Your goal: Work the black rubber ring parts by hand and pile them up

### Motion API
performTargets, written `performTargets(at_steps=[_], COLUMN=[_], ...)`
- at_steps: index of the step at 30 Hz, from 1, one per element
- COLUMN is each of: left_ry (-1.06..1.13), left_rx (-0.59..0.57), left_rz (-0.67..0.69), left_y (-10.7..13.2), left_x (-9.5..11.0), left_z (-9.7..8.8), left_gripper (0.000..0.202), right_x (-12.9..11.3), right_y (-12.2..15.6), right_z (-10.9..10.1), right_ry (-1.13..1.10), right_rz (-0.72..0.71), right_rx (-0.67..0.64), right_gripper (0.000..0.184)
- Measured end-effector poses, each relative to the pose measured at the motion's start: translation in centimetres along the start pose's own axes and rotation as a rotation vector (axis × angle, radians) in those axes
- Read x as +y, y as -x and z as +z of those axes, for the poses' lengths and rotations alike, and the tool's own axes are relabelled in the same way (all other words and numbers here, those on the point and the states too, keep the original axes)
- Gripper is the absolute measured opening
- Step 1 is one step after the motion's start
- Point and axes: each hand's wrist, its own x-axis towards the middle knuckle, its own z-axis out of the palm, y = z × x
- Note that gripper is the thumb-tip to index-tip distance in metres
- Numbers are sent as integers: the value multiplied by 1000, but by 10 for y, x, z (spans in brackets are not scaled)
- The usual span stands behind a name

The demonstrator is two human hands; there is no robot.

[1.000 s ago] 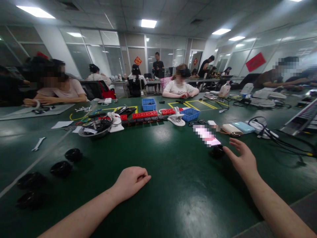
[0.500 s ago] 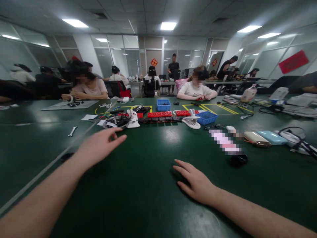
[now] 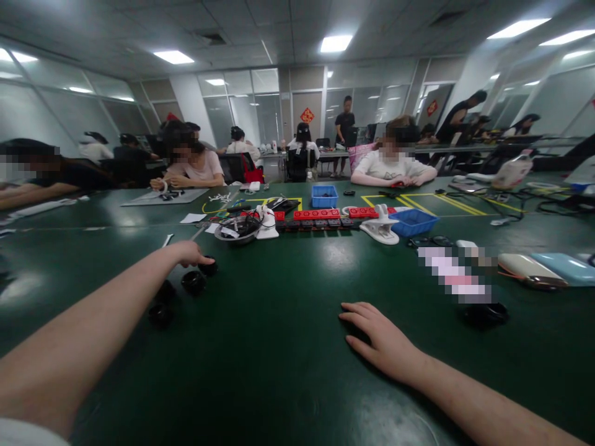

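My left hand [image 3: 186,254] is on the left side of the green table, its fingers closed at a small black round piece [image 3: 209,267] with its thumb on the near rim. Close by, on my side of it, lie more black round pieces: one hollow black ring-like piece [image 3: 193,282], another [image 3: 160,314], and one partly hidden by my forearm. My right hand [image 3: 379,337] rests palm down on the bare green table, fingers stretched out and holding nothing.
A clear bowl of black cables [image 3: 239,230], a red power strip [image 3: 320,214], a white clip stand [image 3: 382,228] and blue baskets [image 3: 324,197] line the middle. To the right lie a black ring-shaped thing [image 3: 486,314] and a blue case [image 3: 560,269]. Co-workers sit opposite.
My view has turned left, bringing the black pieces into sight. My left hand has gone from reaching open over the table to closing at one black piece. My right hand stays flat.
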Motion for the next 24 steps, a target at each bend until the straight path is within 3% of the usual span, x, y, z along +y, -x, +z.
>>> performTargets(at_steps=[4,7,9,13,17,20,24], left_ry=[-26,-27,-35,-41,20,88,147], left_rx=[-260,-316,-336,-298,-263,-233,-88], left_rz=[-86,-52,-8,161,382,509,539], left_y=[1,2,4,17,56,96,140], left_x=[4,22,46,111,169,194,205], left_z=[0,5,11,31,56,76,96], left_gripper=[28,28,27,27,26,34,40], right_x=[1,2,4,6,8,10,11], right_y=[0,0,0,2,5,8,10], right_z=[-3,-2,0,3,2,0,-1], right_ry=[-21,-42,-73,-138,-182,-229,-270], right_rz=[-4,-3,-8,-19,-1,59,100], right_rx=[-4,0,15,44,80,150,196], right_gripper=[37,37,37,36,34,37,39])
